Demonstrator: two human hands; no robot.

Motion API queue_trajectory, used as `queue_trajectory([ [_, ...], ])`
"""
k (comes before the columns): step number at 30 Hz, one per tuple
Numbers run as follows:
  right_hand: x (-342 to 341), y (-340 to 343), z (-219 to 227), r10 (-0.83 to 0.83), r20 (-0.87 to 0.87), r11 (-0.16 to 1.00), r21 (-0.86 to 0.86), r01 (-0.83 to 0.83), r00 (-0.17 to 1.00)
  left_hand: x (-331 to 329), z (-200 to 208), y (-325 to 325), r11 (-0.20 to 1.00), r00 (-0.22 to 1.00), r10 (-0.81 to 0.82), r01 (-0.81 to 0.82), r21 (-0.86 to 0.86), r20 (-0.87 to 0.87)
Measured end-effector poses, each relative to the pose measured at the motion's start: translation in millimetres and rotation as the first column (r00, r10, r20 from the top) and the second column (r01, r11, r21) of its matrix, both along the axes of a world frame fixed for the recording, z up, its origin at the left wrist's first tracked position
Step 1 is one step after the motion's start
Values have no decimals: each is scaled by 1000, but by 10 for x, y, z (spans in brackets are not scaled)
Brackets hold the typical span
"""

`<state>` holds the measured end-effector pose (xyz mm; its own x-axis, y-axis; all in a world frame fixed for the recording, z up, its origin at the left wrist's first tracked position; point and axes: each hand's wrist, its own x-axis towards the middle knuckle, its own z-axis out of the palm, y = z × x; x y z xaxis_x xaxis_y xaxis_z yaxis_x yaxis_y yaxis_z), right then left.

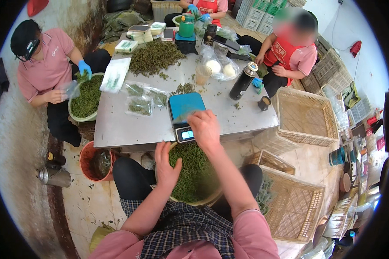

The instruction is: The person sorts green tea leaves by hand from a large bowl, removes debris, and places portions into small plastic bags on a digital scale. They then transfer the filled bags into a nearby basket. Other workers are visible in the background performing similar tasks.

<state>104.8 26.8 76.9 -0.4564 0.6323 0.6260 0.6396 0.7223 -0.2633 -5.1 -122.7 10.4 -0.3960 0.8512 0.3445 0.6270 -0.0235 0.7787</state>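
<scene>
So there's one blue scale on the table, and everything here is relative to that. My right hand is at its front edge, fingers bunched near the display; they're blurry, so can't tell if they're pinching anything. Left hand is nearer me than the scale, spread pretty wide and nothing visible in it, over the left side of one basin of green sprigs. Left of the scale: three clear bags with greens inside. Right of it: one black bottle and one small dark cup. Three co-workers sit around: one left, one right, one beyond it.
</scene>
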Motion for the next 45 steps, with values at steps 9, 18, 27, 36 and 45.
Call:
queue_trajectory([
  [9, 465, -964, 343, 258, 191, 768, -636, -81, 947, -115, -48, -5, 682, 721, -380, 642, -351, 580],
  [18, 796, -1184, 297, 306, 227, 539, -842, 28, 925, 327, -375, -340, 842, 821, -323, 476, -252, 470],
  [27, 1107, -1569, 371, -47, 37, 890, -451, 59, 998, 315, -175, -159, 815, 796, -320, 508, -278, 514],
  [36, 2751, -1805, 13, -577, -314, 791, -447, 418, 754, 1288, 606, 99, 672, 682, -667, 724, -153, 301],
  [45, 5293, -1945, -1834, -996, 80, 3, -490, 871, 49, 715, -387, 50, 742, 775, -414, 591, -316, 478],
])
